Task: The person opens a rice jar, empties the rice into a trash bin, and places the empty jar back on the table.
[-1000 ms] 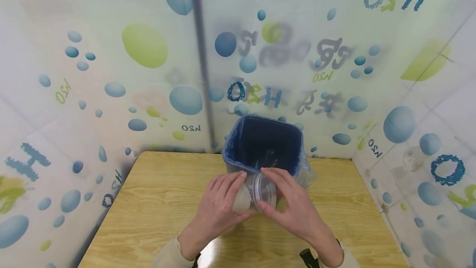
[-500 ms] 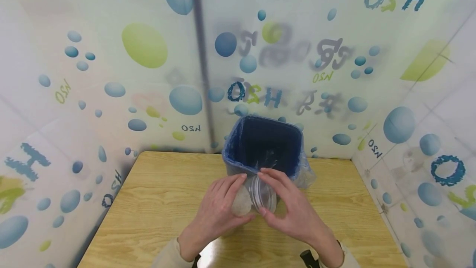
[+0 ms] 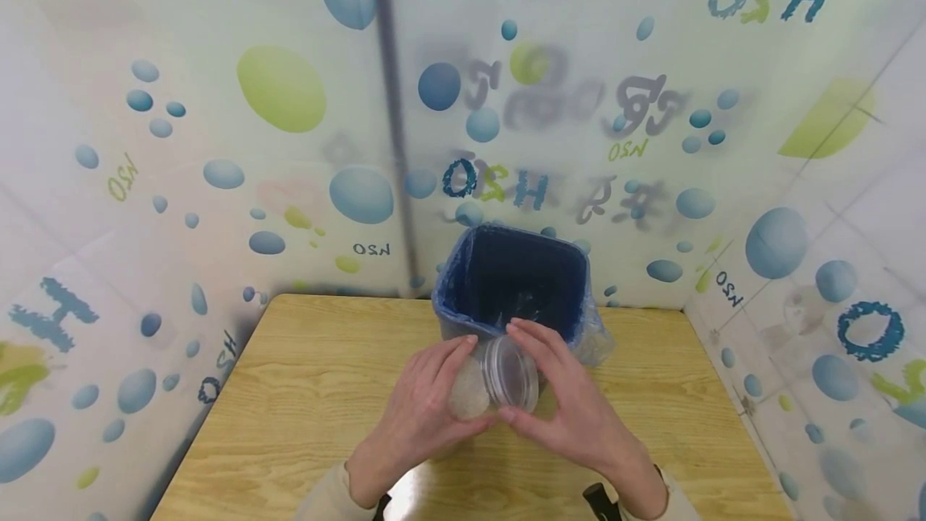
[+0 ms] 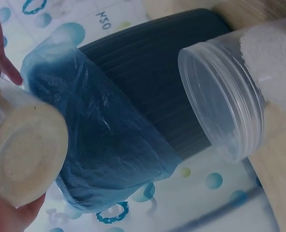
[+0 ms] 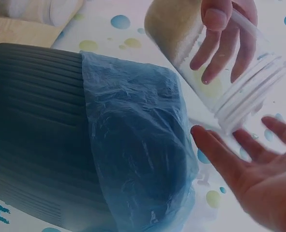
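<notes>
My left hand (image 3: 423, 400) grips a clear plastic jar (image 3: 469, 392) with pale, grainy contents. The jar is tilted sideways, its base to the left and its clear ribbed top end (image 3: 510, 376) to the right. The right hand (image 3: 575, 400) is spread around that top end, thumb below and fingers above. In the right wrist view the right hand (image 5: 259, 169) shows a gap between some fingers and the jar; touch elsewhere is hard to tell. Seen from the left wrist, the held jar (image 4: 29, 154) turns its base to the camera.
Behind the hands stands a dark bin (image 3: 528, 272) lined with a blue plastic bag (image 4: 104, 130). In the left wrist view a second clear jar (image 4: 273, 63) with white contents stands by the bin. The wooden table (image 3: 325, 376) meets patterned walls (image 3: 289, 167) at the back and sides.
The right thumb and fingers have spread wider around the jar's top end. The left hand and the jar stay almost in place, and the bin has not moved.
</notes>
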A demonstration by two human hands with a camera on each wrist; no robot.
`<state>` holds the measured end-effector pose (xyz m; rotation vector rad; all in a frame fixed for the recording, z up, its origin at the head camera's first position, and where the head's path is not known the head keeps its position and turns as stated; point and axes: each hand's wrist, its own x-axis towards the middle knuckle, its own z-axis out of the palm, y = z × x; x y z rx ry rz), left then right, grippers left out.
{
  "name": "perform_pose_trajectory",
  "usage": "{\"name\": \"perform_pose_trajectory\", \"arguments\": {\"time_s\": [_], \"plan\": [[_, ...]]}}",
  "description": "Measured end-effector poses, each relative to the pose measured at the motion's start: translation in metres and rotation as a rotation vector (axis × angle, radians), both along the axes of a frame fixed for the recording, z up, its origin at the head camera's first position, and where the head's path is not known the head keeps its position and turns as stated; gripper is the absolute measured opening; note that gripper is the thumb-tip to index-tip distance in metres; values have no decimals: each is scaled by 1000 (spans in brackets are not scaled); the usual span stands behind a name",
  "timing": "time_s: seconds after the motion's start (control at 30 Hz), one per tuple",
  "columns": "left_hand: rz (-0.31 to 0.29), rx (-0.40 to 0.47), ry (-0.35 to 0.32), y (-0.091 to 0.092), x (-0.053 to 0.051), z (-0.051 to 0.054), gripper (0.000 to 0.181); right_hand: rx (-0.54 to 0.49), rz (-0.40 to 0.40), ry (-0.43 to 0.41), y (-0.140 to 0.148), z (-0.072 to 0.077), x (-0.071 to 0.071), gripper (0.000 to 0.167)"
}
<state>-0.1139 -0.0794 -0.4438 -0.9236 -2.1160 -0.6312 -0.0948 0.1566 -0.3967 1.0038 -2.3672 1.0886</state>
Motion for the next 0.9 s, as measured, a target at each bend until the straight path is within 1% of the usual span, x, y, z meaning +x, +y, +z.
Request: {"name": "perform_pose_trajectory", "arguments": {"time_s": [0.07,0.17,0.27,0.33,0.43,0.57,0.67,0.77,0.9], "plan": [[9,6,53,0,-2,1,106,-16,-54,-46,-1,0,0,74],[25,-10,118,0,-5,2,109,-31,-122,-113,-4,1,0,71],[38,-39,144,-1,-6,3,113,-40,-140,-163,-6,2,0,67],[38,-48,150,-1,-6,3,113,-39,-138,-166,-6,3,-1,65],[36,-44,153,-1,-7,2,111,-22,-131,-129,-6,2,-1,64],[32,-28,125,0,-7,0,108,-3,-111,-73,-4,1,-2,65],[31,-17,80,0,-6,-1,108,-12,-74,-50,-2,0,-2,66],[25,1,46,-1,-6,-3,108,-27,-38,-38,-1,-1,-3,68],[18,21,14,-1,-6,-3,109,-53,-5,-50,0,-2,-4,71]]}}
